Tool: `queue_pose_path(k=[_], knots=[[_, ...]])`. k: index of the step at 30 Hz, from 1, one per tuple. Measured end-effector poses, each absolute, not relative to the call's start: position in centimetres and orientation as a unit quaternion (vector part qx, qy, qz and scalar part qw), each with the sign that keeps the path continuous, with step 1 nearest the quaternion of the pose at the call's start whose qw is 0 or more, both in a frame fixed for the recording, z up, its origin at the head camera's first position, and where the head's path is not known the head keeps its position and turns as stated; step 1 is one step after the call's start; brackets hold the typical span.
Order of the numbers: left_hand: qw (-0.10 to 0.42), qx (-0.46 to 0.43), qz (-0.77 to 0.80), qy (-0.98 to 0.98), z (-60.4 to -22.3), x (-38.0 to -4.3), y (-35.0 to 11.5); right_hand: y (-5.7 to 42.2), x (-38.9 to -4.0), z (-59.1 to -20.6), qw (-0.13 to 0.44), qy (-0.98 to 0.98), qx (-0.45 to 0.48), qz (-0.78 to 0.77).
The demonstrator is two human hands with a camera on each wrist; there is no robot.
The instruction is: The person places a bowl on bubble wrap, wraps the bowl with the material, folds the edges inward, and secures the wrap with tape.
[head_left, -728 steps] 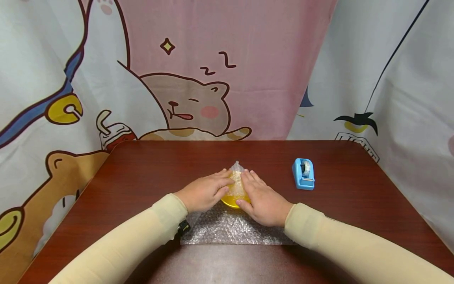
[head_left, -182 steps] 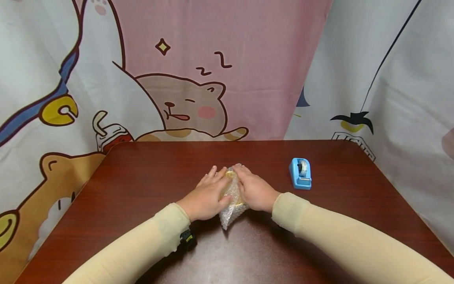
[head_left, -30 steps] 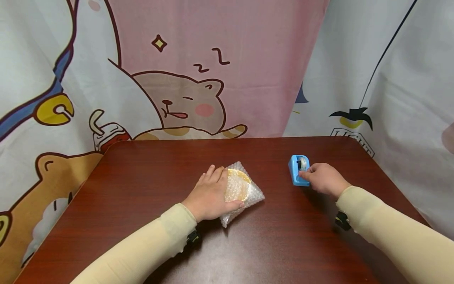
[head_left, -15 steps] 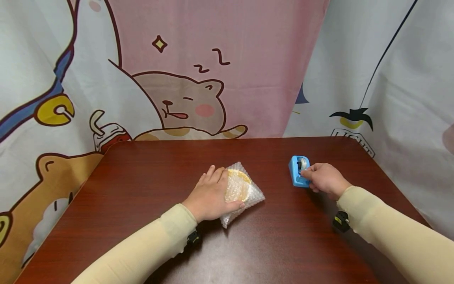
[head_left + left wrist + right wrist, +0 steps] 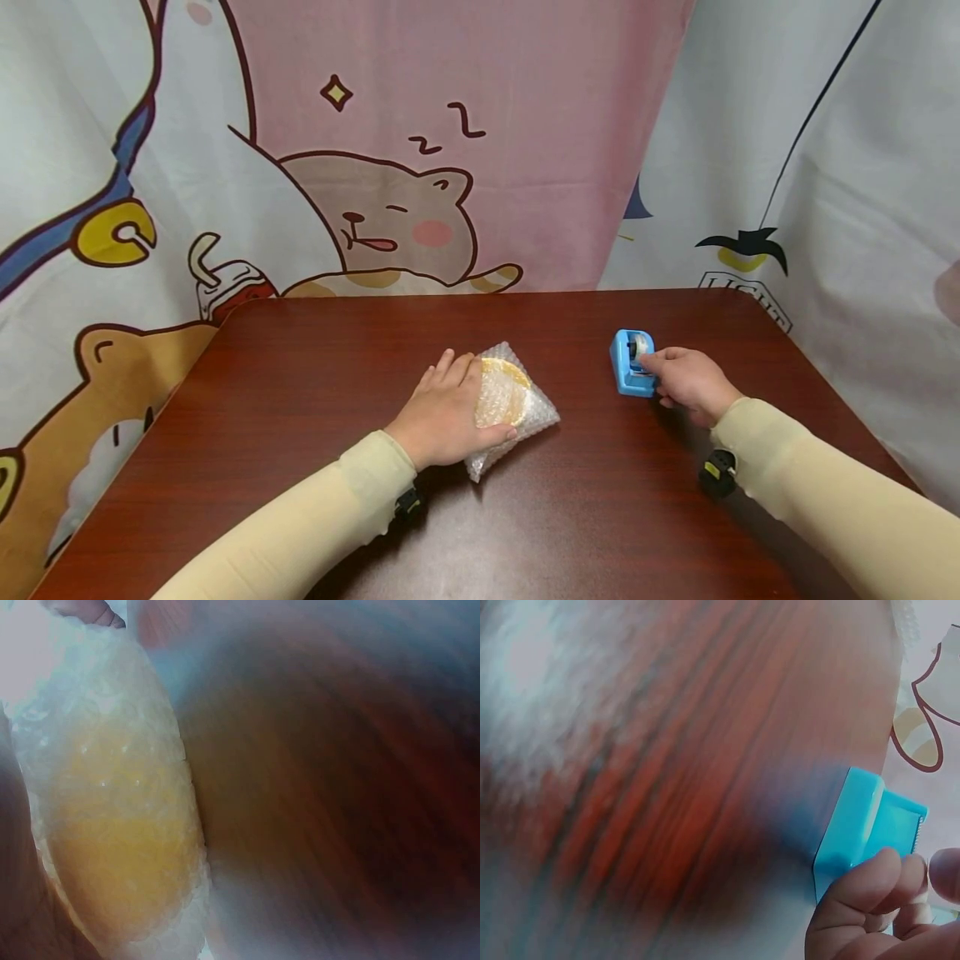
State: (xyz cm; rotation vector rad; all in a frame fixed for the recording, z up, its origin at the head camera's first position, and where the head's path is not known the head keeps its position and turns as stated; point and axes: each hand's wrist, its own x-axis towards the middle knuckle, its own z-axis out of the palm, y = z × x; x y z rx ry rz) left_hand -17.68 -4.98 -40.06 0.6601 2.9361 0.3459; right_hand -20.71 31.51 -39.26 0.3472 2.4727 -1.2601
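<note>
A yellow, round-edged thing wrapped in clear bubble wrap (image 5: 513, 404) lies on the table. My left hand (image 5: 442, 408) rests on its left side, fingers extended and thumb across the near part. In the left wrist view the yellow shows through the bubble wrap (image 5: 127, 810). To the right stands a blue tape dispenser (image 5: 626, 375) holding a roll of clear tape (image 5: 640, 343). My right hand (image 5: 692, 382) is at its front right, thumb and forefinger pinched by the cutter at the tape's end. The right wrist view shows curled fingers (image 5: 870, 892) beside the dispenser's toothed edge (image 5: 919, 831); the tape itself hardly shows.
The dark red-brown table (image 5: 337, 358) reaches back to a printed curtain (image 5: 555, 167) with cartoon animals. Dark wrist cameras sit under both sleeves, one at the left cuff (image 5: 407, 503) and one at the right cuff (image 5: 718, 473).
Earlier both hands pressed the yellow thing on spread bubble wrap, then on the folded packet. The right hand went to the dispenser; its fingertips have since shifted slightly right. The left hand stays put.
</note>
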Motion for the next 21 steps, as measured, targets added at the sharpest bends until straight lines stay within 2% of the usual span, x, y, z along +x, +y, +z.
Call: queue_pose_path(k=[21], knots=[[0.05, 0.221, 0.111, 0.968, -40.15, -17.74, -5.08, 30.56, -20.57, -38.99, 0.179, 0.806, 0.144, -0.545]])
